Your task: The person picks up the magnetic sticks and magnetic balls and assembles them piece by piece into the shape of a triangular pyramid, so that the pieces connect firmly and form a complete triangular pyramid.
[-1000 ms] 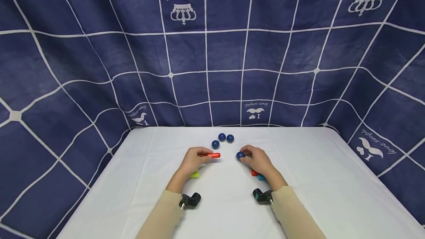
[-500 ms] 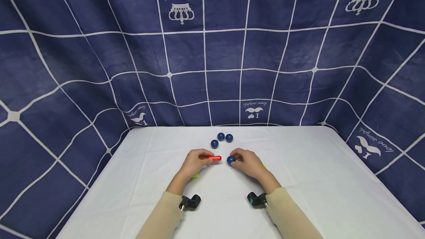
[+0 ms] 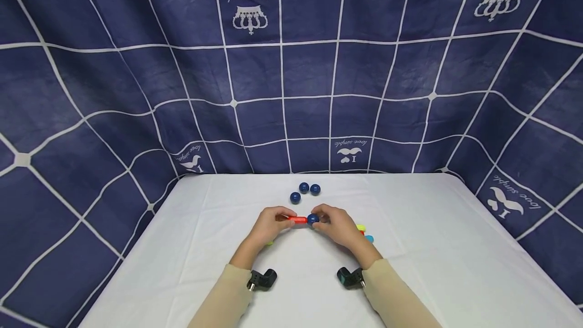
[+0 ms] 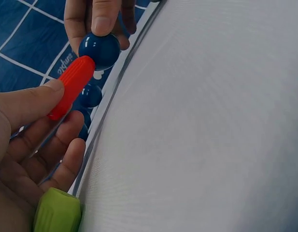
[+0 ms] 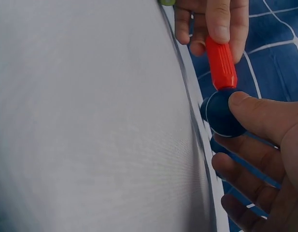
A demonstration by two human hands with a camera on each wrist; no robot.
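My left hand (image 3: 268,226) pinches a red ridged rod (image 3: 298,220) between thumb and fingers. In my right hand (image 3: 338,224) a glossy dark blue ball (image 3: 313,219) is pinched. The rod's free end touches the ball, which the right wrist view also shows, with the red rod (image 5: 221,65) meeting the blue ball (image 5: 225,113). In the left wrist view the thumb lies on top of the red rod (image 4: 74,84), and the blue ball (image 4: 99,50) sits at its far end under the other hand's thumb. Both hands are above the white table, in front of the body.
Several things lie on the white table (image 3: 291,287). Beyond the hands are three loose blue balls (image 3: 304,188). A green piece (image 4: 57,212) is beside the left hand; yellow-green (image 3: 361,228), red and light blue pieces (image 3: 369,239) lie right of the right hand. A blue cloth (image 3: 309,70) hangs behind.
My right hand has moved left with the blue ball until the ball meets the end of the red rod. The left hand has shifted slightly toward the right and nearer the body.
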